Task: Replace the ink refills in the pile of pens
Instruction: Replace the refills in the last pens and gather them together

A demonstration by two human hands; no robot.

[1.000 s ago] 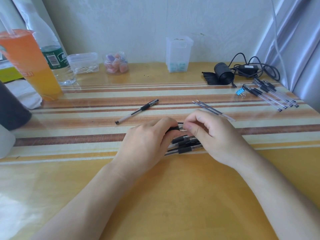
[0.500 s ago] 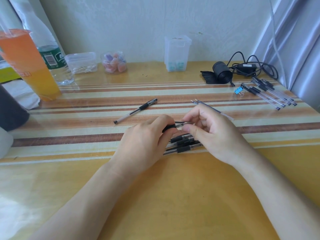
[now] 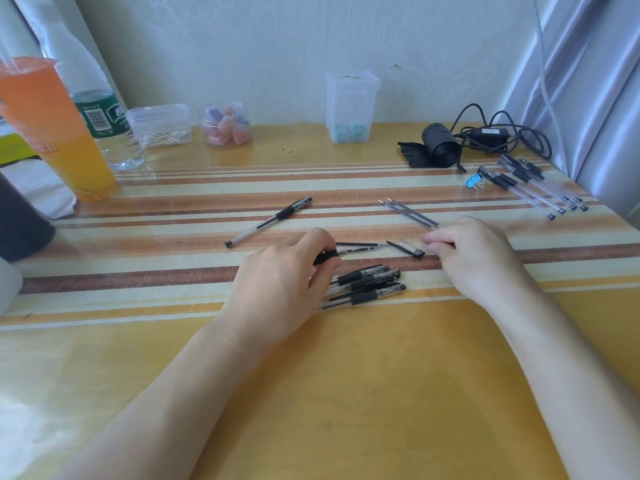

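**Uncapped pen in my left grip, cap down on the counter**

My 2 forearms come in over the near edge of the counter [image 3: 346, 393]. Toward the middle, the pile of pens [image 3: 369, 284] lies with its capped ends pointing at the right edge, the other ends hidden under my left grip [image 3: 287, 282]. That grip is closed on 1 pen [image 3: 349, 251], thumb and fingers pinching its black rubber sleeve. The clear barrel sticks out toward the right edge with the tip bare.

A loose cap [image 3: 407, 248] lies flat on the counter between my 2 grips, just beside my right fingertips [image 3: 433, 245]. My right grip [image 3: 474, 261] has its fingers curled and blurred, and I cannot tell whether they pinch anything.

Just beyond it, 2 loose refills [image 3: 408, 213] lie side by side, slanting toward the far edge. Level with them, toward the left edge, 1 capped pen [image 3: 270, 221] lies alone.

Near the far right corner, a row of clear pens [image 3: 533, 185] lies beside a blue binder clip [image 3: 472, 182], with a black roll [image 3: 441, 145] and a coiled cable [image 3: 502, 133] behind.

Along the far edge, from right to left, stand a tall clear box [image 3: 351, 109], a jar of sweets [image 3: 227, 126], a shallow clear box [image 3: 159, 126], a bottle [image 3: 107, 126] and an orange drink [image 3: 52, 126].
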